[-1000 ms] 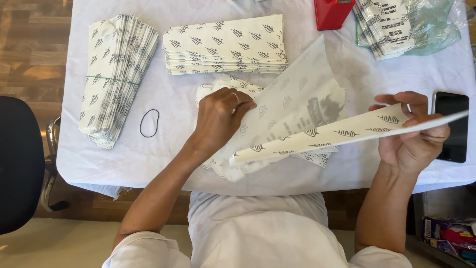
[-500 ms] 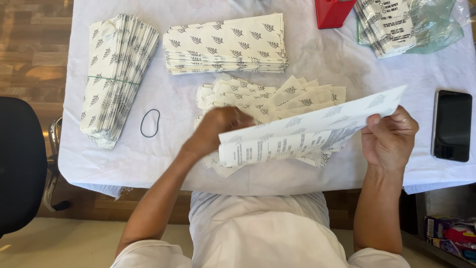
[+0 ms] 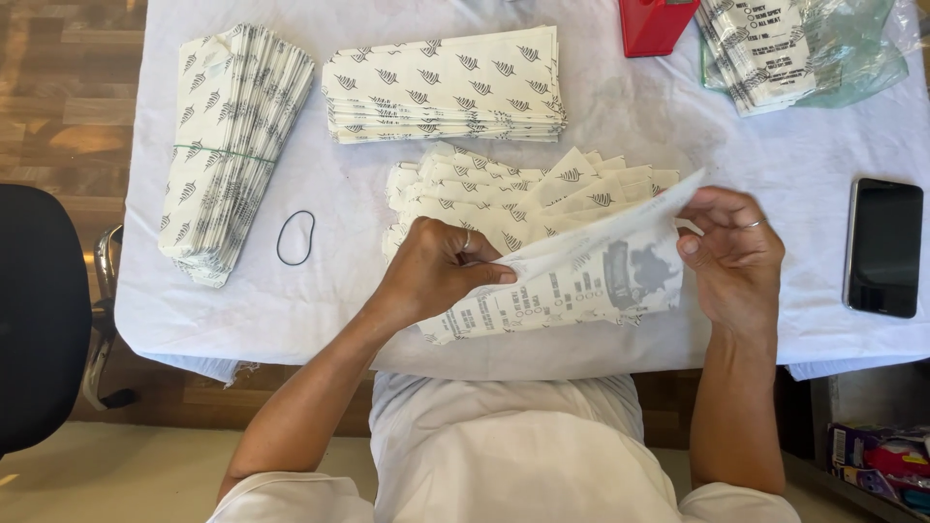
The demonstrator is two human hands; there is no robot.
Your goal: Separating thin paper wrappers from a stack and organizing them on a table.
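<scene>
Red box cut off by my top edge, plastic-wrapped bags clipped at the corner, fanned pile partly hidden behind held bag, chair cropped left

White-clothed surface: banded bag bundle at nine o'clock, rubber band beside it, flat stack at twelve, fanned bags centre, phone at three

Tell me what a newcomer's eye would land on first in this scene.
First, both hands at the table's near edge: the left hand and right hand grip a white printed paper bag over a fanned pile of leaf-patterned bags. Next, a neat stack of the same bags behind it and a banded bundle at far left.
</scene>
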